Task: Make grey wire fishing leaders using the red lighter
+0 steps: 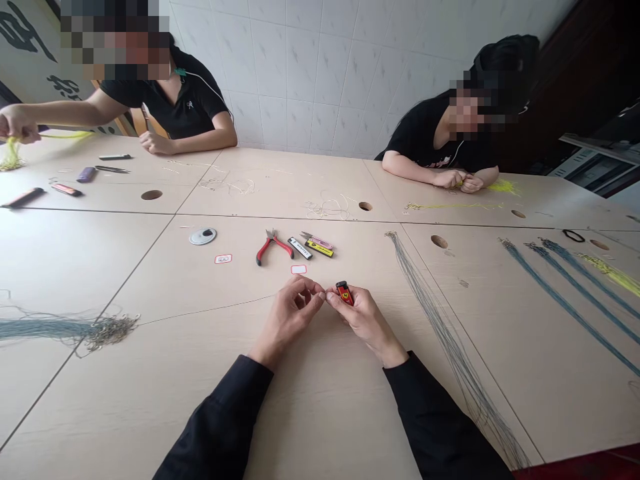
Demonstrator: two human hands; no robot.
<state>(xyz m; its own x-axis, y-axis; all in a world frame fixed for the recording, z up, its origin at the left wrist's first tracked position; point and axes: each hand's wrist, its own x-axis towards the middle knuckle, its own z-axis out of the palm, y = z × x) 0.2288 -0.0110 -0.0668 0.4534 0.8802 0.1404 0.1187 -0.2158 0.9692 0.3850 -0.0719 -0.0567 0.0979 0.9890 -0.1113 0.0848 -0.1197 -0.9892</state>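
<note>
My left hand (295,308) and my right hand (364,319) meet fingertip to fingertip above the middle of the table. A thin grey cord (200,310) runs from the left pile to my left hand, which pinches it. My right hand holds a red lighter (345,292) with a black top against its palm, its thumb and finger also pinched where the two hands meet. What lies between those fingertips is too small to make out. At the left, a bundle of blue-grey cords (45,329) ends in a heap of metal clasps (111,332). Another cord bundle (430,307) stretches along my right.
Beyond my hands lie red-handled pliers (274,247), a white lighter (300,248), a yellow lighter (319,249), small snips (316,240) and a round metal lid (203,236). More blue cords (565,293) lie far right. Two people in black shirts (190,100) work across the table.
</note>
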